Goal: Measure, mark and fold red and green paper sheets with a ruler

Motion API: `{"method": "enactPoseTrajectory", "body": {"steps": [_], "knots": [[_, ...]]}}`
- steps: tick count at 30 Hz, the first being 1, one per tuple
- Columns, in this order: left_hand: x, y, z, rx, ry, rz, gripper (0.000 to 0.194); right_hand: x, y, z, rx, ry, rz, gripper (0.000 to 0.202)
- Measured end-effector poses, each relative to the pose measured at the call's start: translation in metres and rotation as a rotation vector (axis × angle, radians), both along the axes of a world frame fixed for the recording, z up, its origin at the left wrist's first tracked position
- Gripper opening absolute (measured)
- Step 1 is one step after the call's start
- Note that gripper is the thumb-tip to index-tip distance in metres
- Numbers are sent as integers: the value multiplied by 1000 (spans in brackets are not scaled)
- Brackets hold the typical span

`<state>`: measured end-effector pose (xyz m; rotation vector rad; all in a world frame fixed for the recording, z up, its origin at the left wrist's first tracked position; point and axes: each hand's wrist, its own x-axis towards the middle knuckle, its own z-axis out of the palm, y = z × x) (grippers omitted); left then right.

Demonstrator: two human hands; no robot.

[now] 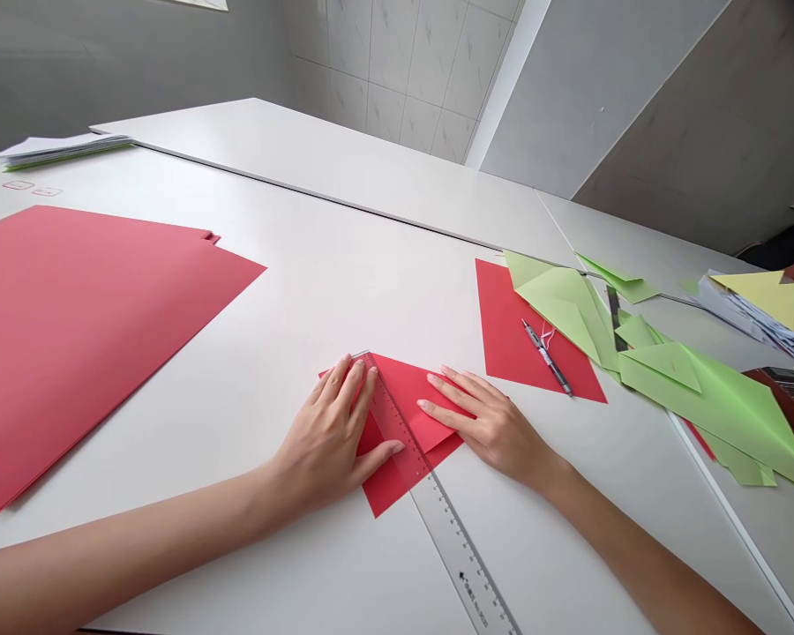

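Note:
A folded piece of red paper (414,392) lies on the white table in front of me. Across it runs a clear plastic ruler (446,529), slanting down toward the table's near side. My left hand (334,428) rests flat over the ruler's far end and the paper's left part, with the thumb spread away from the fingers. On the paper's right part lies my right hand (486,419), its fingers stretched out and slightly apart. Some of the paper's left edge is hidden under my left hand.
Large red sheets (99,326) are stacked at the left. To the right lie a red sheet (503,326), a pen (546,357) on it, and several green paper pieces (721,379). A paper stack (66,150) sits far left; yellow paper (767,295) is far right.

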<state>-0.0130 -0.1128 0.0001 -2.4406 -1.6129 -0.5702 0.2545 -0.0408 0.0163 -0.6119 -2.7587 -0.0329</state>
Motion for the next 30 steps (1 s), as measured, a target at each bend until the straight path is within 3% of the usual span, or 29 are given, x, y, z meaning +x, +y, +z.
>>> {"method": "enactPoseTrajectory", "body": {"steps": [9, 16, 30], "knots": [[1, 2, 5, -26, 20, -34, 68, 2, 2, -1, -34, 12, 0, 47], [1, 3, 4, 3, 20, -40, 67, -9, -8, 6, 61, 3, 1, 41], [1, 3, 4, 41, 45, -52, 68, -15, -11, 4, 57, 1, 26, 42]]}}
